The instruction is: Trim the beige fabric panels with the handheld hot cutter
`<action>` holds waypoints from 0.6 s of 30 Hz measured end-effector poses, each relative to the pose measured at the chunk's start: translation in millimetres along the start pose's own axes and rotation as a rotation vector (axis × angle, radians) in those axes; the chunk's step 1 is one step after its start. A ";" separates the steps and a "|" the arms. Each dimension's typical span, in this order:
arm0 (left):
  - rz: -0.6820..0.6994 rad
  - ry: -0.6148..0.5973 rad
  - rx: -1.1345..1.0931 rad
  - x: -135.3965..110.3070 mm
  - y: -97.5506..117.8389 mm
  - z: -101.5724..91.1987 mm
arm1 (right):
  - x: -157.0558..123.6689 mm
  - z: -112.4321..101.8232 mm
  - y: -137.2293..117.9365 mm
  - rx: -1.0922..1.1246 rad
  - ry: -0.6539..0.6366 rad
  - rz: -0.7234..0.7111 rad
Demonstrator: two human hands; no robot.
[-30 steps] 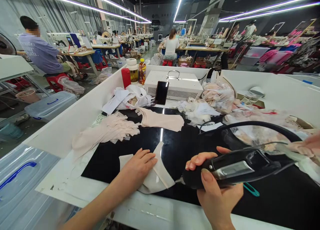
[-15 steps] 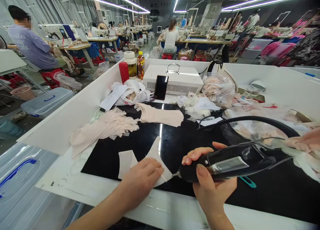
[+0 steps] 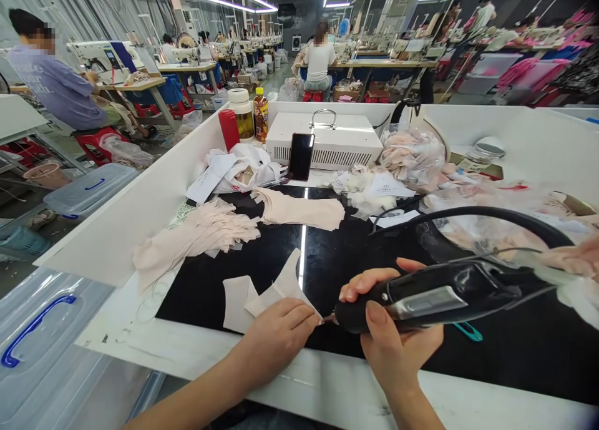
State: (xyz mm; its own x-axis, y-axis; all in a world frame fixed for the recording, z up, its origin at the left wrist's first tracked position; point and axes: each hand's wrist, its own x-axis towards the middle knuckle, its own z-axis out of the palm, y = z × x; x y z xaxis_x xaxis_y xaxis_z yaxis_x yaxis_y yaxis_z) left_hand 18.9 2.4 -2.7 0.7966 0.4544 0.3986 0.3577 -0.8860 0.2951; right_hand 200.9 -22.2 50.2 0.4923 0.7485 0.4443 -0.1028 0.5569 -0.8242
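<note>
My left hand (image 3: 285, 333) has its fingers bent together at the right end of a pale beige fabric piece (image 3: 287, 279), gripping it against the black work surface. That piece partly overlaps another pale fabric piece (image 3: 236, 302) on its left. In my right hand (image 3: 400, 349) is a black corded handheld tool (image 3: 435, 299) with a silver plate on its side, fingers and thumb wrapped round its front. The tool's narrow metal tip (image 3: 329, 318) points left and meets the fabric edge right by my left fingertips. Exact contact at the tip is too small to make out.
Behind lie a fanned pile of beige pieces (image 3: 196, 230) and a neat beige stack (image 3: 299, 210). A phone (image 3: 301, 156) leans on a white metal box (image 3: 327, 140). The tool's thick black cable (image 3: 491, 211) arches at right, near bagged scraps. A teal snipper (image 3: 469, 332) lies below the tool.
My left hand has slid right, its fingertips now close to the tool's tip. The view has shifted slightly. The right hand keeps its hold on the tool.
</note>
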 end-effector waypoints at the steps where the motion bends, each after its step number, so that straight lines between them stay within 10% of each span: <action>1: -0.008 0.000 -0.009 -0.1 0.0 -1.1 | 0.0 -0.2 0.0 0.001 -0.001 -0.002; 18: -0.103 -0.021 0.117 -9.9 6.5 2.8 | 4.9 2.3 -6.4 0.005 0.017 -0.005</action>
State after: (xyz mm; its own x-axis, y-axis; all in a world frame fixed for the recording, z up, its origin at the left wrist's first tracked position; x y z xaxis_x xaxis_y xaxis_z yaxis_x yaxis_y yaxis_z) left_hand 14.7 -8.1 -7.1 0.7626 0.5424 0.3525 0.4915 -0.8401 0.2293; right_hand 202.0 -21.3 58.5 0.5070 0.7395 0.4428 -0.1048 0.5628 -0.8199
